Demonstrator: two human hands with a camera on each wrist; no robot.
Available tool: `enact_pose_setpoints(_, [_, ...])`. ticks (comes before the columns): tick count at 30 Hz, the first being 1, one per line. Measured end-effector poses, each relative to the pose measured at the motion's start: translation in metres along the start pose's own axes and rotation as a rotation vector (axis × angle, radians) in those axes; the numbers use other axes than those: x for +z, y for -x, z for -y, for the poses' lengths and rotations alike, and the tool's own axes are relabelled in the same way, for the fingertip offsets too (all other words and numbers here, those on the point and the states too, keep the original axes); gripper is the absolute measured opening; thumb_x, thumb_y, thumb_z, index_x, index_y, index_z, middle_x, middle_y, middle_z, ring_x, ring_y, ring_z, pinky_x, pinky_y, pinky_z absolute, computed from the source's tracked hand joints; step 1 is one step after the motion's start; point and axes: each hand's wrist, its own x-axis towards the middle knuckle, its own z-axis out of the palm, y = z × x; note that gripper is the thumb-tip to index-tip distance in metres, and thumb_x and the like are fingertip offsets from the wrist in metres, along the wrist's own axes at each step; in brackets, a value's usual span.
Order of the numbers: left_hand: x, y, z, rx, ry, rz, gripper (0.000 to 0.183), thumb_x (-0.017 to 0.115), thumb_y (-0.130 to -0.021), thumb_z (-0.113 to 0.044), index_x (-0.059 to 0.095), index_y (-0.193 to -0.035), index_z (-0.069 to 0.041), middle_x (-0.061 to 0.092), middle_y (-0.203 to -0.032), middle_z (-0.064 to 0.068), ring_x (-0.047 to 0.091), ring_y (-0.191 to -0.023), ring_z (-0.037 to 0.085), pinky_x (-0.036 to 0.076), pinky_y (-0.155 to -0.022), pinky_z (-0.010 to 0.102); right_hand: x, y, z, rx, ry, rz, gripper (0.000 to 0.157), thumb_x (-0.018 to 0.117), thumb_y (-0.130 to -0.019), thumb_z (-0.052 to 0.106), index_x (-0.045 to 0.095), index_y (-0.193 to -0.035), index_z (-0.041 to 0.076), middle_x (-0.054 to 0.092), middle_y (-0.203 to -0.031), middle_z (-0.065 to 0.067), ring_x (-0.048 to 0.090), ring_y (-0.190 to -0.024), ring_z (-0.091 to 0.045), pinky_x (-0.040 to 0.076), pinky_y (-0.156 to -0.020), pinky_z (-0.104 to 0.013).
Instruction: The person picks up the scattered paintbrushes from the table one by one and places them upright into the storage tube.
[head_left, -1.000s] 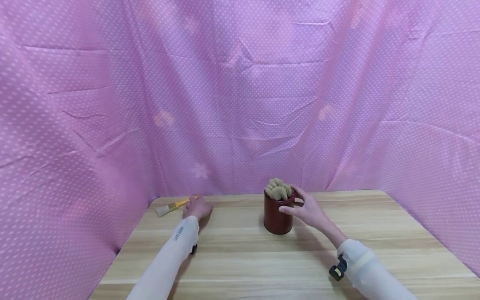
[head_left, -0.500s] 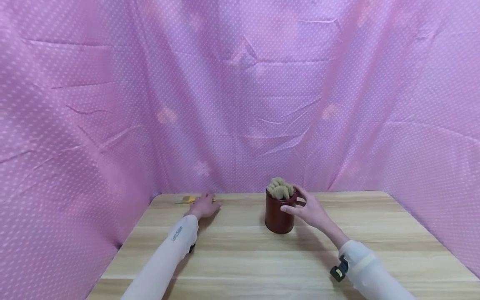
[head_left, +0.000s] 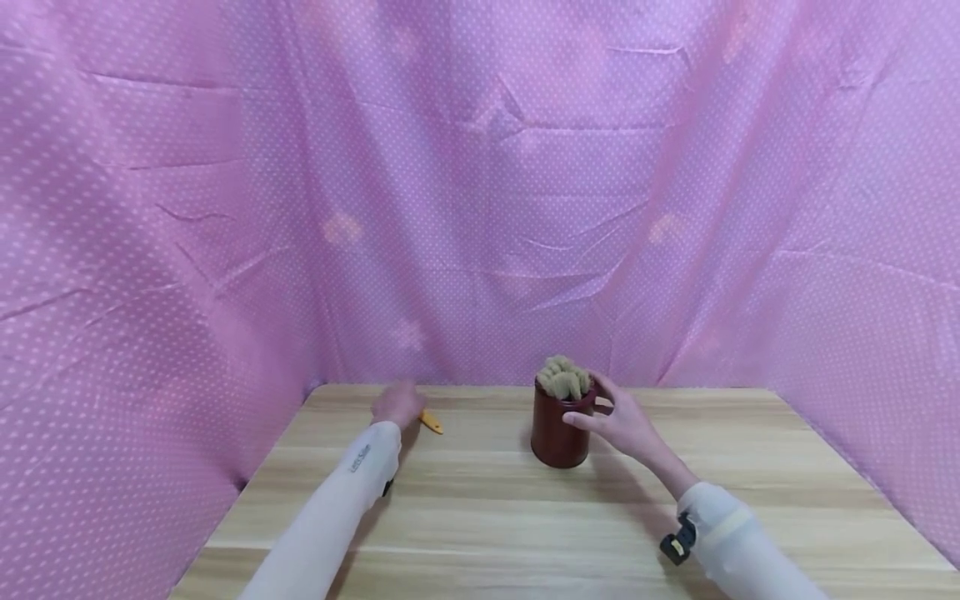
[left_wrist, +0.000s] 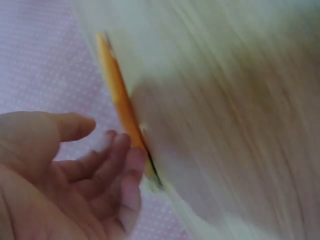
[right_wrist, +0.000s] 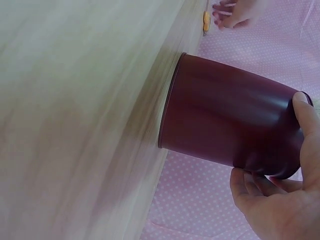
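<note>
At the back left of the table, my left hand (head_left: 397,404) reaches over a paintbrush, and the end of its yellow-orange handle (head_left: 431,422) sticks out to the right. In the left wrist view, loosely bent fingertips (left_wrist: 131,150) are right at the brush (left_wrist: 121,97), with the thumb apart from it. The brush's bristle end is hidden in the head view. My right hand (head_left: 622,421) holds a dark red mug (head_left: 558,433) standing upright on the table, thumb near the rim and fingers by the handle. A beige fuzzy bundle (head_left: 564,382) fills the mug's mouth.
Light wood-grain boards make up the tabletop (head_left: 480,517). Pink cloth with white dots (head_left: 480,208) hangs behind the back edge and along both sides. A black strap device (head_left: 678,540) sits on the right wrist.
The paintbrush has turned: its bristles showed to the left of my left hand, and now its handle end shows on the right. My right hand stays on the mug.
</note>
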Motion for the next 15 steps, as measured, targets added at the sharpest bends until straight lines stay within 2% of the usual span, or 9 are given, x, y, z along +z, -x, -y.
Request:
enact_pose_setpoints(2, [0.002, 0.0, 0.003, -0.04, -0.052, -0.02, 0.029, 0.068, -0.093, -0.027, 0.061, -0.073, -0.007, 0.057, -0.073, 0.008, 0.054, -0.064, 0.024, 0.047, -0.055, 0.037, 0.001, 0.003, 0.006, 0.01, -0.004, 0.004, 0.093, 0.087, -0.084, 0.022, 0.032, -0.158, 0.003, 0.04, -0.153, -0.025, 0.051, -0.127, -0.048, 0.054, -0.094, -0.044])
enact_pose_setpoints(6, [0.006, 0.0, 0.006, -0.042, -0.082, -0.016, 0.031, 0.071, -0.089, -0.03, 0.059, -0.07, -0.008, 0.056, -0.075, 0.008, 0.051, -0.062, 0.021, 0.045, -0.052, 0.034, 0.001, 0.009, 0.026, 0.026, -0.002, 0.006, 0.09, 0.086, -0.085, 0.018, 0.033, -0.156, 0.0, 0.04, -0.152, -0.027, 0.051, -0.127, -0.049, 0.054, -0.094, -0.044])
enact_pose_setpoints(8, [0.005, 0.002, 0.007, -0.028, -0.047, -0.009, 0.026, 0.071, -0.088, -0.025, 0.06, -0.073, -0.007, 0.056, -0.077, 0.009, 0.053, -0.062, 0.022, 0.046, -0.052, 0.034, 0.001, 0.011, 0.033, 0.019, 0.003, 0.006, 0.089, 0.085, -0.086, 0.018, 0.034, -0.156, -0.001, 0.04, -0.151, -0.028, 0.052, -0.127, -0.049, 0.054, -0.094, -0.044])
enact_pose_setpoints(11, [0.002, 0.005, 0.007, -0.028, 0.02, 0.036, 0.016, 0.071, -0.086, -0.015, 0.06, -0.078, -0.006, 0.057, -0.08, 0.01, 0.056, -0.065, 0.024, 0.048, -0.054, 0.034, 0.001, 0.01, 0.034, -0.004, 0.014, 0.002, 0.088, 0.085, -0.086, 0.018, 0.034, -0.155, -0.003, 0.042, -0.15, -0.029, 0.053, -0.126, -0.048, 0.054, -0.094, -0.042])
enact_pose_setpoints(15, [-0.002, 0.009, 0.01, -0.046, 0.09, 0.107, 0.012, 0.07, -0.082, -0.005, 0.059, -0.085, -0.004, 0.058, -0.08, 0.011, 0.055, -0.068, 0.026, 0.047, -0.055, 0.032, 0.001, 0.002, 0.014, -0.017, 0.024, -0.009, 0.09, 0.086, -0.085, 0.021, 0.034, -0.155, -0.001, 0.043, -0.15, -0.027, 0.052, -0.128, -0.046, 0.053, -0.095, -0.042])
